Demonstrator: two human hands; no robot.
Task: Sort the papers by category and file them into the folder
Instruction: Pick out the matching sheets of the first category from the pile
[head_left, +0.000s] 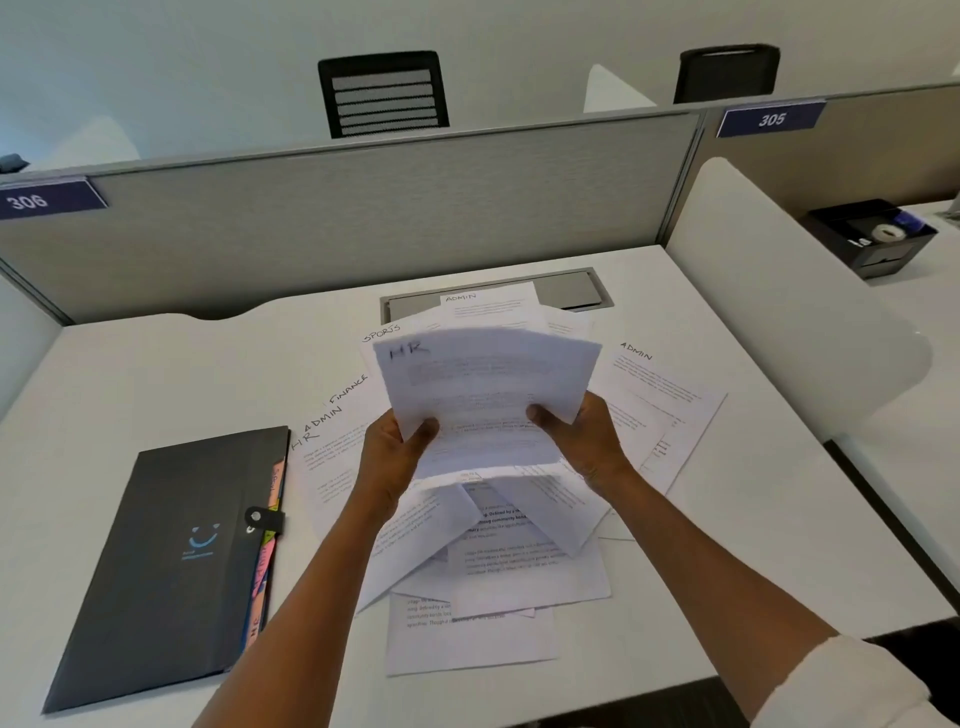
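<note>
Sheet marked HR (483, 395): blurred, body text unreadable, lower edge hiding papers beneath; held above the desk (171, 364) middle, left hand (392, 452) and right hand (584, 441) each pinching a lower corner; loose papers (509, 566) spread under it; dark folder (166, 561), clasped, at near-left corner, coloured tabs showing.

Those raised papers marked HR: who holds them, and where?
Both hands hold the HR papers above the desk: left hand at the lower left edge, right hand at the lower right.

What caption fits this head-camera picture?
Both hands, left hand and right hand, hold up an HR sheet above scattered papers beside a closed folder.
</note>
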